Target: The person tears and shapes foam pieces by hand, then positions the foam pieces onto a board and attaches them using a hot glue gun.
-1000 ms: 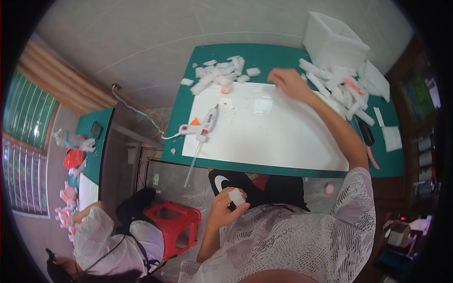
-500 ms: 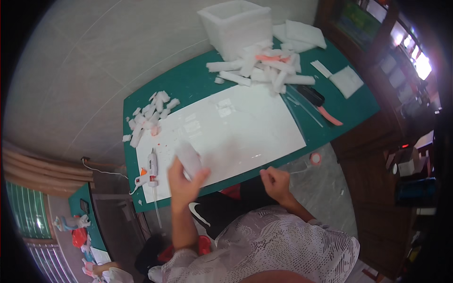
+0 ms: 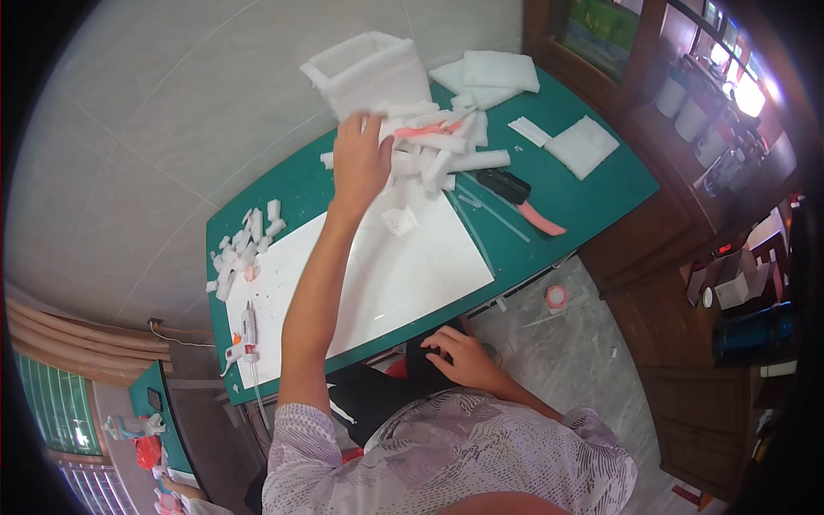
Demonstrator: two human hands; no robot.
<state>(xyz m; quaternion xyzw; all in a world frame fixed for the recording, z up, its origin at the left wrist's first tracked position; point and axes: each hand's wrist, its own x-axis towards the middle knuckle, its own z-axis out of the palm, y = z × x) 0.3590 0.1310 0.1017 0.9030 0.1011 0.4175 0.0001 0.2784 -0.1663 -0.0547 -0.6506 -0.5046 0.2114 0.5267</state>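
Note:
My left hand (image 3: pixel 362 163) reaches over the far pile of white foam strips (image 3: pixel 476 160), fingers bent down at its left edge. Its fingertips are hidden, so I cannot make out what they hold. A pink strip (image 3: pixel 421 130) lies on top of that pile. Behind it stands a box of white foam (image 3: pixel 378 75), open at the top. Near my lap, by the table's front edge, my right hand (image 3: pixel 463 354) is empty with its fingers loosely bent and apart. A white board (image 3: pixel 429 275) lies flat on the green table (image 3: pixel 601 210) under my left arm.
A glue gun (image 3: pixel 248 333) with a clear stick lies at the board's left end, below small foam bits (image 3: pixel 245 245). On the right are a black tool with a pink handle (image 3: pixel 541 219), clear sticks (image 3: pixel 498 213) and foam pads (image 3: pixel 584 148). A tape roll (image 3: pixel 556 297) is on the floor.
My left hand, which held a white foam piece over the board's near left, has moved far forward to the pile. My right hand has dropped toward my lap and loosened. The view has shifted.

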